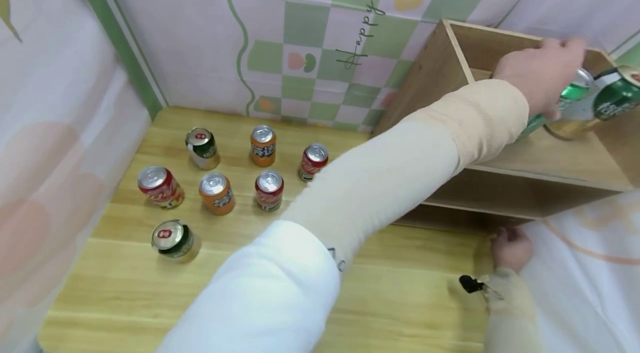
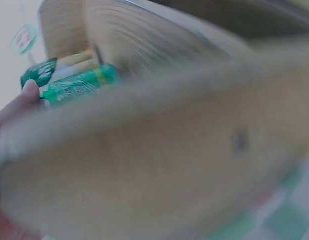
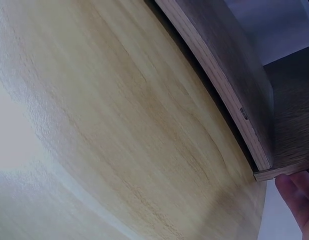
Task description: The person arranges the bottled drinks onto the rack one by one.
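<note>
My left hand reaches over the top of a wooden shelf unit and grips a bright green can, which it partly hides. Beside that can is a dark green, white and gold can, tilted in the upper compartment. In the left wrist view my thumb tip lies at the end of the green can, behind a blurred wooden panel. Low at the unit's near corner, my right hand holds the edge of the wood, its fingertips at the bottom corner in the right wrist view.
On the wooden table stand several small cans: orange ones, red ones, and green-and-gold ones. Patterned cloth hangs behind the table, with more cloth at both sides. The unit has further compartments below.
</note>
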Demonstrator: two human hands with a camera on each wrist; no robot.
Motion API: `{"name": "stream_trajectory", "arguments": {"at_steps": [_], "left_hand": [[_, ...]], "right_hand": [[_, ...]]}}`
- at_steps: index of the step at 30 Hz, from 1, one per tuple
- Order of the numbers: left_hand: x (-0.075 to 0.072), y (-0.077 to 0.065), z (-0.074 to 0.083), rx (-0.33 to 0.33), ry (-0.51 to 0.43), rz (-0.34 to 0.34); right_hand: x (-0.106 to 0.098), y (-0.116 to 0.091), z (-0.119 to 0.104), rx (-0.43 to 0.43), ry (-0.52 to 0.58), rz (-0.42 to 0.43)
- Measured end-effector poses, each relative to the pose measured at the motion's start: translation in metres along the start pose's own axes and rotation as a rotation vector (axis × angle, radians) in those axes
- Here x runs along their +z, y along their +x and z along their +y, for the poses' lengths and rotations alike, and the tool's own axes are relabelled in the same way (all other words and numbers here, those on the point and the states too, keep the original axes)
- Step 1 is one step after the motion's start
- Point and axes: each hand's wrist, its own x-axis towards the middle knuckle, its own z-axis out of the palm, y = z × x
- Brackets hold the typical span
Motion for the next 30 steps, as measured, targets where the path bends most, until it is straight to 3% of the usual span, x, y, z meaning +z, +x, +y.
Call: {"name": "stream_trajectory", "arguments": {"at_steps": [4, 6, 8, 11, 17, 20, 24, 27, 30], "left_hand": [[-0.003, -0.008, -0.005, 0.281, 0.361, 0.064], [-0.004, -0.012, -0.007, 0.351, 0.414, 0.065], [-0.003, -0.016, -0.008, 0.373, 0.389, 0.043], [-0.002, -0.020, -0.007, 0.349, 0.346, 0.011], [-0.004, -0.018, 0.000, 0.253, 0.315, -0.115], [-0.007, -0.017, -0.001, 0.214, 0.208, -0.165], [-0.009, -0.017, -0.005, 0.160, 0.156, -0.193], [-0.009, -0.015, -0.004, 0.151, 0.215, -0.195], [-0.007, -0.012, -0.003, 0.149, 0.202, -0.195]], "right_hand": [[0.001, -0.004, 0.005, -0.016, 0.018, 0.014], [0.000, -0.006, 0.005, -0.018, 0.022, 0.022], [-0.001, -0.008, 0.005, -0.015, 0.029, 0.022], [-0.003, -0.010, 0.003, -0.005, 0.040, 0.013], [-0.003, -0.011, -0.001, 0.016, 0.037, -0.004], [-0.002, -0.008, -0.001, 0.004, 0.026, -0.004], [-0.001, -0.005, -0.001, -0.014, 0.026, -0.002], [-0.001, -0.004, -0.002, -0.025, 0.005, 0.007], [-0.001, -0.002, -0.002, -0.026, 0.001, 0.000]]}}
